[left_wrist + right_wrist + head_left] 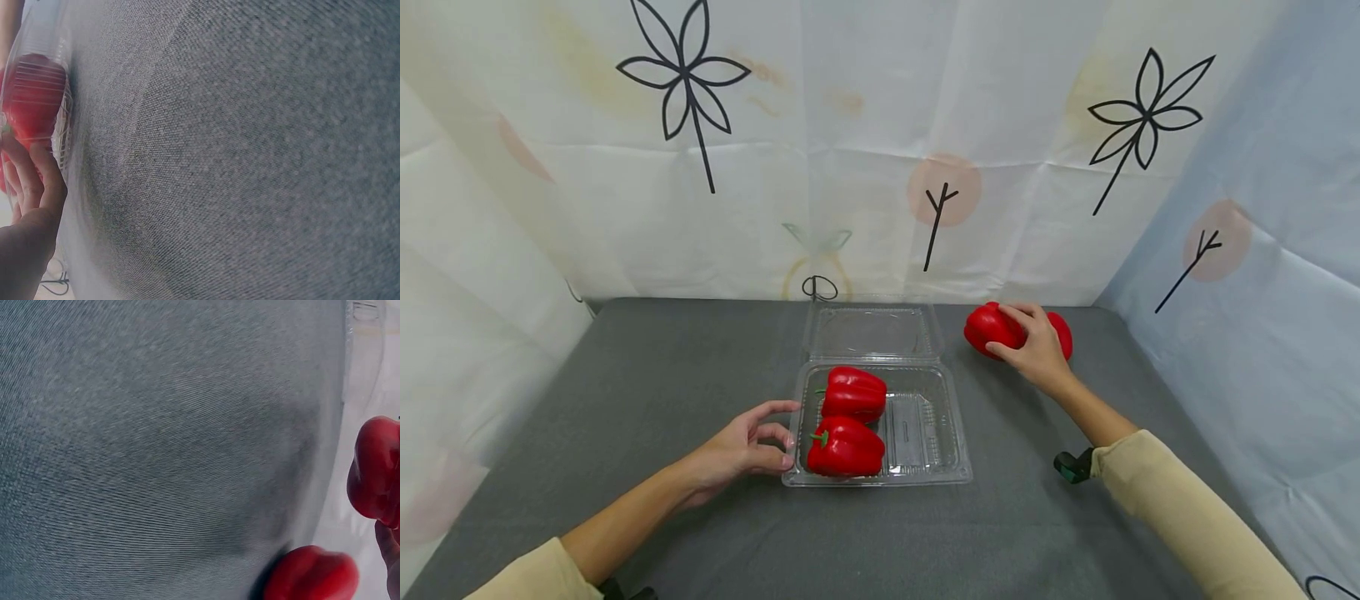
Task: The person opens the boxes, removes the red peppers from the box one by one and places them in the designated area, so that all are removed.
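Note:
My right hand (1036, 348) grips a red bell pepper (992, 327) at the back right, thumb on the near side and fingers over the top. In the right wrist view, this bell pepper (377, 472) stands off the grey cloth. Another red bell pepper (1061, 333) lies partly hidden behind that hand. A clear plastic clamshell container (958, 433) sits in the middle, its lid folded back. Two red bell peppers, a rear one (854, 394) and a front one (847, 447), lie in its left half, stems leftward. My left hand (737, 450) has its fingertips at the container's left rim, fingers loosely bent.
The open lid (872, 333) lies toward the back of the grey cloth-covered table (700, 358). A printed white curtain (865, 125) hangs behind the table, with more fabric along both sides. A dark wrist device (1072, 465) hangs under the right sleeve.

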Demonstrator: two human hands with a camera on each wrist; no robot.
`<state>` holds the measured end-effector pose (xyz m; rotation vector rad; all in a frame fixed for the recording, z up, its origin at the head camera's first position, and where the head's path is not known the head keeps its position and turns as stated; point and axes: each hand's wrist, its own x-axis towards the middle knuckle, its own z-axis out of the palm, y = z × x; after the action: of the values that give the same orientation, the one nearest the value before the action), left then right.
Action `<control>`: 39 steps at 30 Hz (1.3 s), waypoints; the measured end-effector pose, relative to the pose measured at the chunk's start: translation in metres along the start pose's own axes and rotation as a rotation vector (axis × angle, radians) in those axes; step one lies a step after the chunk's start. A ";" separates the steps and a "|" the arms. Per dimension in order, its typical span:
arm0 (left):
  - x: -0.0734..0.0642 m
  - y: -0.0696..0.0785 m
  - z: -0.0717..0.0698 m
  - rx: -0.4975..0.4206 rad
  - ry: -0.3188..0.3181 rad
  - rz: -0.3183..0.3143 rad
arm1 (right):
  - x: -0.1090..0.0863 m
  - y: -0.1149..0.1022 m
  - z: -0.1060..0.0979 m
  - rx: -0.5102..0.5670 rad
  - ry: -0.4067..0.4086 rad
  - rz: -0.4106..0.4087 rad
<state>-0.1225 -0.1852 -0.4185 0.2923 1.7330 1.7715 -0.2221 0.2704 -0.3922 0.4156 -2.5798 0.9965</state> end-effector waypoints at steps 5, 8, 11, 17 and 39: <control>0.000 0.000 0.000 0.006 -0.001 -0.001 | -0.002 0.008 0.003 -0.024 0.003 0.040; 0.000 0.000 0.000 0.008 -0.002 -0.002 | -0.004 0.012 0.006 -0.029 -0.004 0.073; 0.000 0.000 0.000 0.005 -0.003 -0.005 | -0.007 0.016 0.010 -0.038 -0.018 0.107; 0.000 0.001 0.000 -0.002 -0.005 -0.008 | -0.011 0.021 0.018 -0.064 -0.036 0.122; 0.000 0.001 0.000 0.004 -0.001 -0.007 | -0.012 0.022 0.020 -0.060 -0.006 0.152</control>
<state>-0.1223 -0.1851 -0.4173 0.2880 1.7351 1.7624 -0.2243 0.2744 -0.4239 0.2092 -2.6716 0.9659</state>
